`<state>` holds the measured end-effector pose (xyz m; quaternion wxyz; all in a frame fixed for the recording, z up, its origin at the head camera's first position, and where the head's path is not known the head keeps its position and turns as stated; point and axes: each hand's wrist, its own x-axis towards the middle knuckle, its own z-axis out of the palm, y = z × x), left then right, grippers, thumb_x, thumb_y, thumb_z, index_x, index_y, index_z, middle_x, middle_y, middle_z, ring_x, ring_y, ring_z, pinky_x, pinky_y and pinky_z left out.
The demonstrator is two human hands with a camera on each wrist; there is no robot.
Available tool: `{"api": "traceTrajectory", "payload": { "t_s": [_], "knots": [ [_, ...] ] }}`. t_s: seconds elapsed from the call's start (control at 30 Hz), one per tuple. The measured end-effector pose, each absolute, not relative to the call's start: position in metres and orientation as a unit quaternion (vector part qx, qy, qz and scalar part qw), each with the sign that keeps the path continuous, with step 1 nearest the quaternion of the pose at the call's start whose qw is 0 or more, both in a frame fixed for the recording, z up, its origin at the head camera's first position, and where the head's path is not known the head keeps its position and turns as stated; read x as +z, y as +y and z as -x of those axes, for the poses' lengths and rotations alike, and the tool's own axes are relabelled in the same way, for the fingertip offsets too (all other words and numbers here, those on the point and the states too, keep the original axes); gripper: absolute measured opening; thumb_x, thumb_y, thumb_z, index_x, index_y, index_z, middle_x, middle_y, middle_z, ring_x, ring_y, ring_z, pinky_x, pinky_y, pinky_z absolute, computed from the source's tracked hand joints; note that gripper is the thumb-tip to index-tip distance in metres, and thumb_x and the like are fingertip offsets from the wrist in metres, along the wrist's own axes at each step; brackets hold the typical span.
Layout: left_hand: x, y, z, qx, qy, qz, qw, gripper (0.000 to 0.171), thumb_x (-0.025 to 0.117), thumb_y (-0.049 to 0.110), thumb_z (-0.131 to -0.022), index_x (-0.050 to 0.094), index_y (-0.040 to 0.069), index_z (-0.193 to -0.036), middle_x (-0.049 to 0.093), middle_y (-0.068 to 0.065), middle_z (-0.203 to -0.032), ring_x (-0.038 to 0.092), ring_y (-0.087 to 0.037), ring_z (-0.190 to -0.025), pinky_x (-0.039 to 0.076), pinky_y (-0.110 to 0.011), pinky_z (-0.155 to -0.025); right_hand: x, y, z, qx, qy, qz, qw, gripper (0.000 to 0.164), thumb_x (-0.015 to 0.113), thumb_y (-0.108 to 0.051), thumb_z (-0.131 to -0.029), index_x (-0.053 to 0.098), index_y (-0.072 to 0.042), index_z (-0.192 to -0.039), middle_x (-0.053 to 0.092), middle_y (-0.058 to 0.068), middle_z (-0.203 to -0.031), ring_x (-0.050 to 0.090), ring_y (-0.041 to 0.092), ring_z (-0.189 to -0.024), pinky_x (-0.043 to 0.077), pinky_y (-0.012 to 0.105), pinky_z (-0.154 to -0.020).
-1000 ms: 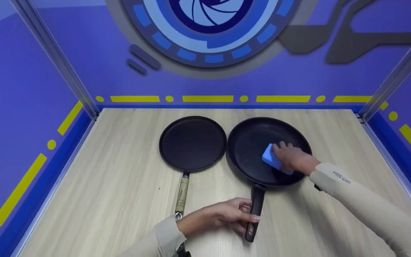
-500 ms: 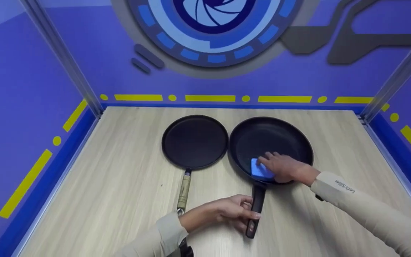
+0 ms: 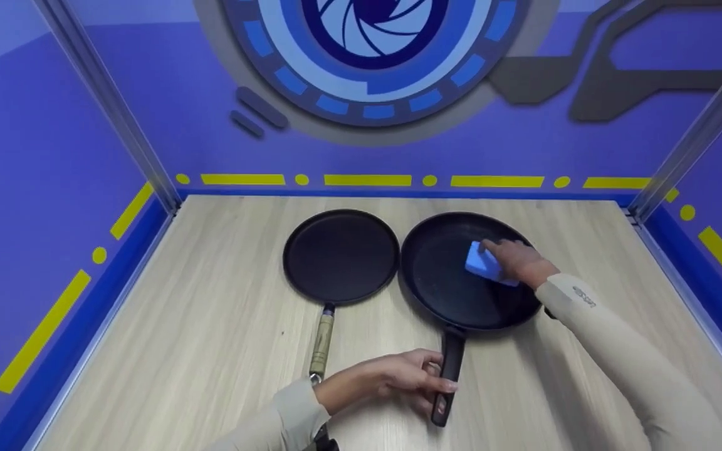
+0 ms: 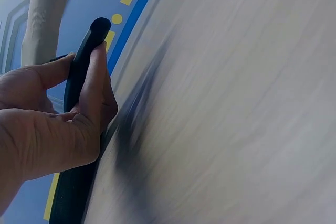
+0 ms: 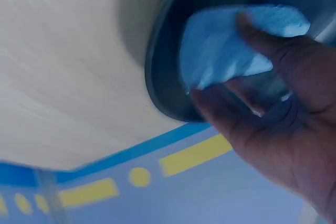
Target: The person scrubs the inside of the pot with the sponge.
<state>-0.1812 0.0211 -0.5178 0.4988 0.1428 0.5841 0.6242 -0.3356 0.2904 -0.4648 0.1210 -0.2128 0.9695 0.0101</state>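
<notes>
A black frying pan (image 3: 436,275) rests on the wooden table, its handle (image 3: 452,360) pointing toward the person. My left hand (image 3: 408,374) grips that handle between thumb and fingers; in the left wrist view the handle (image 4: 81,74) passes between the fingers. Inside the pan, my right hand (image 3: 519,260) holds a light blue sponge (image 3: 485,263) against the cooking surface. The right wrist view shows the sponge (image 5: 220,45) pinched by thumb and fingertips near the pan's rim (image 5: 152,77).
A flat black crepe pan (image 3: 341,257) with a wood-look handle (image 3: 321,344) lies left of the frying pan, their rims touching or nearly so. Blue printed panels (image 3: 361,153) stand behind and at both sides of the table (image 3: 210,300).
The right hand swept the sponge toward the pan's handle side, then back up and right toward the far right part. The left hand has kept its grip on the handle.
</notes>
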Motion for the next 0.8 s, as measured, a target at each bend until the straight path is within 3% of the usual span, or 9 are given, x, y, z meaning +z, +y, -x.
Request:
{"api": "traceTrajectory", "payload": {
  "t_s": [0.13,0.2,0.37,0.5,0.57,0.63,0.8],
  "knots": [
    [-0.519,0.018,0.179,0.623,0.584,-0.149,0.499,0.016,0.064,0.003,-0.099,0.054,0.015,-0.097,0.049,0.011,-0.066,0.059,-0.002,-0.063,0.056,-0.018,-0.058,-0.465,0.29,0.341,-0.006,0.97,0.189,0.152,0.06,0.081,-0.001,-0.084,0.052,-0.005,-0.136,0.06,0.033,-0.123,0.063,0.048,-0.108,0.054,0.059,-0.094],
    [-0.518,0.016,0.18,0.621,0.585,-0.149,0.5,0.014,0.063,0.003,-0.099,0.055,0.015,-0.098,0.057,0.009,-0.069,0.062,-0.004,-0.063,0.057,-0.019,-0.058,-0.465,0.288,0.338,-0.006,0.97,0.177,0.168,0.06,0.079,-0.001,-0.086,0.05,-0.004,-0.138,0.058,0.034,-0.124,0.063,0.048,-0.105,0.054,0.059,-0.093],
    [-0.514,0.012,0.185,0.614,0.593,-0.151,0.498,0.012,0.062,0.002,-0.1,0.056,0.012,-0.098,0.059,0.007,-0.072,0.065,-0.006,-0.063,0.051,-0.017,-0.053,-0.46,0.279,0.322,0.003,0.971,0.141,0.194,0.06,0.07,-0.001,-0.092,0.04,0.0,-0.144,0.049,0.042,-0.13,0.057,0.058,-0.107,0.053,0.063,-0.09],
    [-0.513,0.014,0.187,0.611,0.601,-0.179,0.484,0.016,0.062,0.002,-0.1,0.054,0.014,-0.092,0.04,0.012,-0.067,0.052,0.0,-0.064,0.041,-0.015,-0.057,-0.454,0.271,0.307,0.017,0.969,0.137,0.205,0.069,0.076,-0.009,-0.088,0.036,0.005,-0.142,0.05,0.045,-0.124,0.059,0.059,-0.105,0.055,0.062,-0.085],
    [-0.514,0.015,0.187,0.611,0.599,-0.185,0.484,0.018,0.062,0.002,-0.1,0.054,0.015,-0.09,0.035,0.013,-0.067,0.048,0.0,-0.064,0.039,-0.015,-0.057,-0.452,0.264,0.299,0.026,0.965,0.149,0.215,0.074,0.08,-0.014,-0.085,0.036,0.006,-0.14,0.054,0.043,-0.118,0.062,0.054,-0.102,0.057,0.058,-0.084],
    [-0.515,0.015,0.187,0.612,0.592,-0.182,0.492,0.018,0.061,0.002,-0.1,0.053,0.015,-0.091,0.037,0.013,-0.067,0.052,0.0,-0.063,0.04,-0.015,-0.055,-0.451,0.256,0.291,0.028,0.961,0.162,0.222,0.072,0.082,-0.018,-0.082,0.038,0.004,-0.136,0.059,0.038,-0.112,0.065,0.049,-0.1,0.057,0.055,-0.083],
    [-0.515,0.017,0.187,0.604,0.59,-0.186,0.503,0.017,0.06,0.002,-0.101,0.052,0.015,-0.093,0.042,0.013,-0.069,0.057,0.0,-0.065,0.046,-0.015,-0.056,-0.455,0.237,0.277,0.016,0.961,0.182,0.209,0.06,0.08,-0.013,-0.083,0.046,-0.003,-0.13,0.063,0.028,-0.102,0.067,0.042,-0.092,0.057,0.05,-0.076]
  ]
}}
